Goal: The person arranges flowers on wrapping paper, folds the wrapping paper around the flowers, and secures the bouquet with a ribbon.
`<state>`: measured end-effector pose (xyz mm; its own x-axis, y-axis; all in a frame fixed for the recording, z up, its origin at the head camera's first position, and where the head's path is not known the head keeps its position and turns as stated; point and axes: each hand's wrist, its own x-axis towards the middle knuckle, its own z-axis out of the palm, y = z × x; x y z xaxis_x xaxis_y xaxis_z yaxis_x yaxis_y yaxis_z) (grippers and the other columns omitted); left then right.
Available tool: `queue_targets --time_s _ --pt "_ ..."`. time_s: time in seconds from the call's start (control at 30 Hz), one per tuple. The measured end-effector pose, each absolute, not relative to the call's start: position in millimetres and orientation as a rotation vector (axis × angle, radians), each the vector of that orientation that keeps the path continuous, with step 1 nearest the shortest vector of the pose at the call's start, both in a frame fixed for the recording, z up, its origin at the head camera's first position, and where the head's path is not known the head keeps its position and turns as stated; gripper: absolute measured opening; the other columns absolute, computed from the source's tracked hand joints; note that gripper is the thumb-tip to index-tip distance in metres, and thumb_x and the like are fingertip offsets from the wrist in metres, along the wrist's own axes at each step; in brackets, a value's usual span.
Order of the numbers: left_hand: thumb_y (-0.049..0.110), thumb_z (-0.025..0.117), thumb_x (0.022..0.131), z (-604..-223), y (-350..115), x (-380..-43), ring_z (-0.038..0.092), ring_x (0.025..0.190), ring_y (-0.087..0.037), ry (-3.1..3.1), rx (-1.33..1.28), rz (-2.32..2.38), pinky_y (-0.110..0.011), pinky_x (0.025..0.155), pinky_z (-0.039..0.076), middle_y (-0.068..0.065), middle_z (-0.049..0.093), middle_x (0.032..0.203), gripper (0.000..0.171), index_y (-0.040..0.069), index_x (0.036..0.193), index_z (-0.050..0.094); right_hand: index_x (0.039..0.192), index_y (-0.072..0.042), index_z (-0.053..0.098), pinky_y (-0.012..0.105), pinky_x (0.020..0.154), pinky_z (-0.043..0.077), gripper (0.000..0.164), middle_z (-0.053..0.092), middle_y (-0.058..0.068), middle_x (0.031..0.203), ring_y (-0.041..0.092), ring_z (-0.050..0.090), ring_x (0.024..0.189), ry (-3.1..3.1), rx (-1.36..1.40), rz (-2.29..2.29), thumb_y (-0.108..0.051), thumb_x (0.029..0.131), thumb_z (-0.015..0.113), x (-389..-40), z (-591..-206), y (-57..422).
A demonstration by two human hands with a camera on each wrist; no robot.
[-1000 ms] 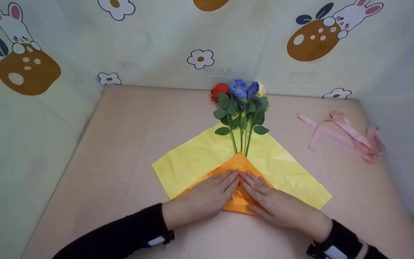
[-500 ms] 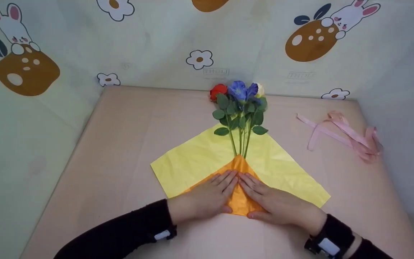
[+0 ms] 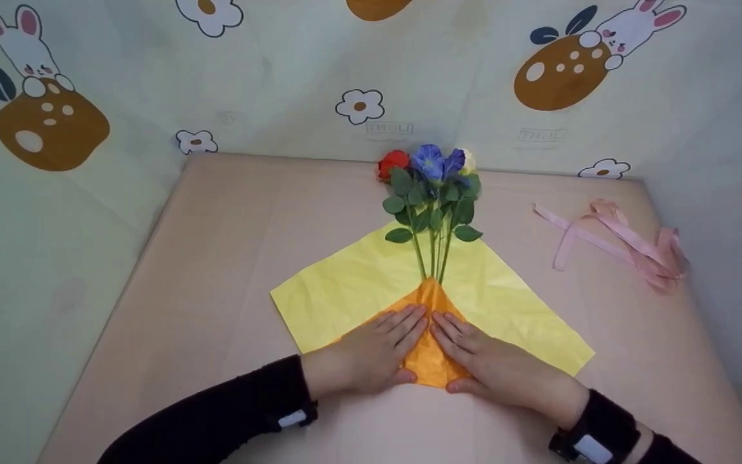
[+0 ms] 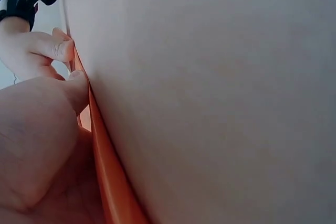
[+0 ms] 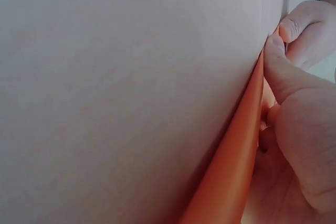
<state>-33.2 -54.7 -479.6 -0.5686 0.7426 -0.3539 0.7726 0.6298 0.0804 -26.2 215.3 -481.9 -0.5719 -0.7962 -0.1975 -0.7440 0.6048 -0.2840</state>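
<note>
In the head view an orange sheet of wrapping paper (image 3: 436,361) is folded up to a point over the lower stems of a flower bouquet (image 3: 434,193). My left hand (image 3: 374,348) lies with straight fingers on its left half. On the right half my right hand (image 3: 493,361) presses likewise, its fingertips just apart from the left ones. Both thumbs sit near the paper's bottom edge; the left wrist view shows the orange fold (image 4: 113,174) along the left hand, and the right wrist view shows the fold (image 5: 231,166) beside the right palm. Yellow paper (image 3: 351,283) spreads underneath.
A pink ribbon (image 3: 628,241) lies loosely looped on the right side of the pink-covered table (image 3: 229,258). Behind the table hangs a pale cloth (image 3: 281,71) printed with rabbits and flowers. The red, blue and cream blooms reach the table's back edge.
The folded orange tip has come down slightly. My hands have shifted a little on the paper, the left one to the right, and the fingertips have moved slightly apart.
</note>
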Motion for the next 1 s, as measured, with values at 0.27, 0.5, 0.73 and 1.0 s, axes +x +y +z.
queue_targets --time_s 0.27,0.5,0.73,1.0 --pt "0.063 0.026 0.107 -478 -55 -34 -0.001 0.162 -0.024 2.5 1.209 -0.148 -0.039 0.131 0.014 -0.01 -0.005 0.175 0.085 0.007 0.166 0.002 0.162 0.001 0.027 0.05 0.12 0.037 0.085 0.024 0.019 0.17 0.033 0.029 0.156 2.582 -1.235 -0.16 -0.058 0.104 0.046 -20 -481 214" --pt "0.065 0.028 0.105 -477 -59 -38 -0.004 0.162 -0.021 2.464 1.202 -0.11 -0.038 0.131 0.012 -0.007 -0.008 0.175 0.087 0.01 0.166 -0.001 0.162 -0.001 0.026 0.05 0.121 0.035 0.085 0.022 0.016 0.171 0.032 0.027 0.157 2.527 -1.24 -0.183 -0.058 0.103 0.048 -25 -479 216" --pt "0.069 0.039 0.101 -474 -85 -45 -0.001 0.163 -0.021 2.454 1.184 -0.073 -0.045 0.131 0.013 -0.005 -0.004 0.175 0.095 0.012 0.167 0.002 0.165 -0.012 0.022 0.054 0.123 0.03 0.092 0.015 0.006 0.174 0.032 0.019 0.16 2.439 -1.191 -0.282 -0.063 0.097 0.055 -35 -479 237" --pt "0.069 0.05 0.097 -472 -133 -49 -0.001 0.163 -0.025 2.454 1.087 0.072 -0.055 0.13 0.009 -0.005 -0.004 0.176 0.102 0.011 0.167 0.004 0.166 -0.018 0.02 0.034 0.13 0.004 0.098 0.014 0.009 0.174 0.039 0.018 0.159 2.442 -1.233 -0.362 -0.065 0.091 0.062 -37 -483 267"
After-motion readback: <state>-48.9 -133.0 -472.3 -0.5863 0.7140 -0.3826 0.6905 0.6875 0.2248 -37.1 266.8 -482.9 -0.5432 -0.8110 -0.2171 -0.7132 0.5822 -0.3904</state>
